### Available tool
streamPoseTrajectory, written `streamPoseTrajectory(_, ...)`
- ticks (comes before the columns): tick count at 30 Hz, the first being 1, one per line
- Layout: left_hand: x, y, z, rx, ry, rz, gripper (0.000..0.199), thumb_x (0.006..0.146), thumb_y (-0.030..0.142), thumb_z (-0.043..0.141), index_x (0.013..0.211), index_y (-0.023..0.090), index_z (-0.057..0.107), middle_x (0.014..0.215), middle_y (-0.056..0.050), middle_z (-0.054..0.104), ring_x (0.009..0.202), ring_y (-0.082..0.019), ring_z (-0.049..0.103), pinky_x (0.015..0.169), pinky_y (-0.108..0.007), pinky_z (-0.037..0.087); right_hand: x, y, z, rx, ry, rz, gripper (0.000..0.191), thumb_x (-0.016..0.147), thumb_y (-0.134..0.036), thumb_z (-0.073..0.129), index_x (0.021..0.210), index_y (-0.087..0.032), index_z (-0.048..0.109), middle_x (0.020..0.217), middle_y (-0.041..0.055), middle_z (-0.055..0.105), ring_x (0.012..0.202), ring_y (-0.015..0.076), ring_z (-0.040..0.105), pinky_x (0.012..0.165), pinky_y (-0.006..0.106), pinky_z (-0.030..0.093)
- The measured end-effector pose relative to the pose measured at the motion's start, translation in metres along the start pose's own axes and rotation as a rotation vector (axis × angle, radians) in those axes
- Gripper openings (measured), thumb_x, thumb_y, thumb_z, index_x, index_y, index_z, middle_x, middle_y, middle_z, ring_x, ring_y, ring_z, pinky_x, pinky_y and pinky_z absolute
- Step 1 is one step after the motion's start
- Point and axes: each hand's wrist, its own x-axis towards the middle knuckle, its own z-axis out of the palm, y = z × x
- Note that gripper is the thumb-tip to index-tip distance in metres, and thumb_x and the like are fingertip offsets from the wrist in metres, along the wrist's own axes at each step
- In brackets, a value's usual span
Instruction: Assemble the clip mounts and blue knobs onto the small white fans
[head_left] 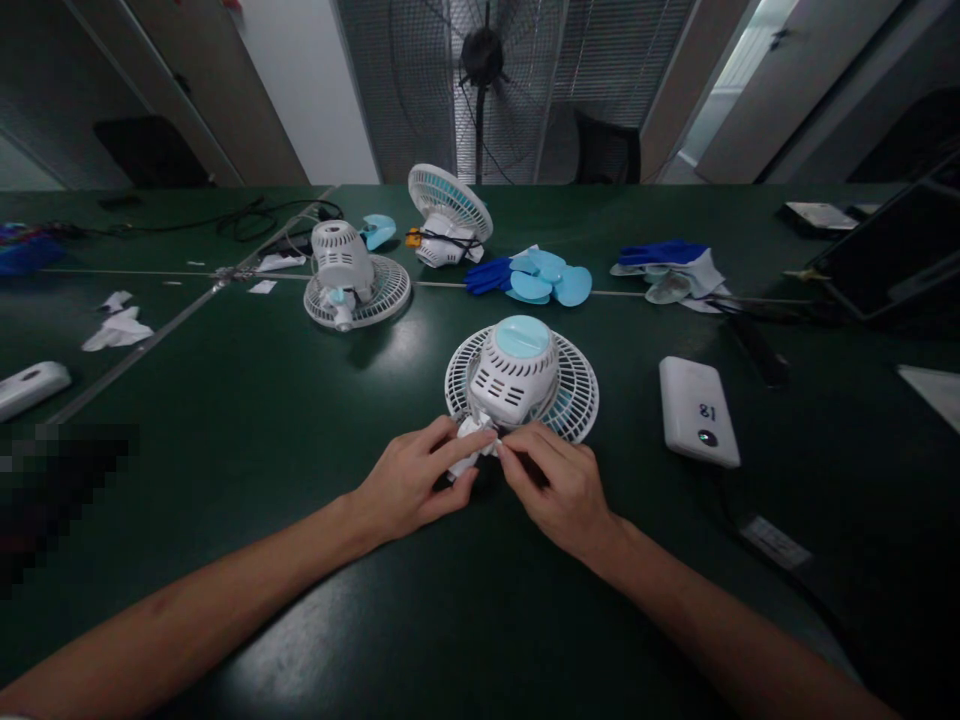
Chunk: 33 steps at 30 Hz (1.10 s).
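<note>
A small white fan [511,385] with a light blue disc on its housing lies grille-down on the dark green table, just beyond my hands. My left hand [414,474] is closed around the white piece [466,447] at the fan's near side, its index finger stretched along the top. From the other side my right hand [559,482] pinches at the same spot, thumb and index finger together. Whatever sits between those right fingertips is too small to make out.
Behind stand a second fan [341,262] and a third, tilted fan [448,215]. Light blue fan blades [551,278] lie by blue gloves [487,275]. On the right are a white box-like device [697,410], more gloves [671,270] and a dark cable. Crumpled white scraps [120,328] lie left.
</note>
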Motion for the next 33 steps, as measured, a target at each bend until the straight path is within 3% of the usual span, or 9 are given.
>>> streamPoseTrajectory(6, -0.0021, -0.001, 0.0005, -0.017, -0.013, -0.017, 0.042, 0.104, 0.029, 0.051, 0.146, 0.023, 0.048, 0.104, -0.006, 0.058, 0.08, -0.016, 0.06, 0.067, -0.031, 0.059, -0.0027, -0.0039, -0.0013, -0.081, 0.044, -0.076, 0.024, 0.095, -0.01, 0.061, 0.117, -0.019, 0.061, 0.106, 0.0045, 0.068, 0.071, 0.011, 0.062, 0.064, 0.026, 0.052)
streamPoseTrajectory(33, -0.0017, -0.0003, 0.0008, -0.016, 0.0, -0.017, 0.043, 0.103, 0.026, 0.051, 0.146, 0.023, 0.049, 0.103, -0.005, 0.058, 0.081, -0.016, 0.06, 0.068, -0.03, 0.059, -0.0006, -0.0027, 0.0001, -0.059, 0.041, -0.028, 0.009, 0.098, -0.02, 0.065, 0.106, -0.02, 0.062, 0.097, 0.0023, 0.069, 0.064, 0.0089, 0.059, 0.056, 0.024, 0.049)
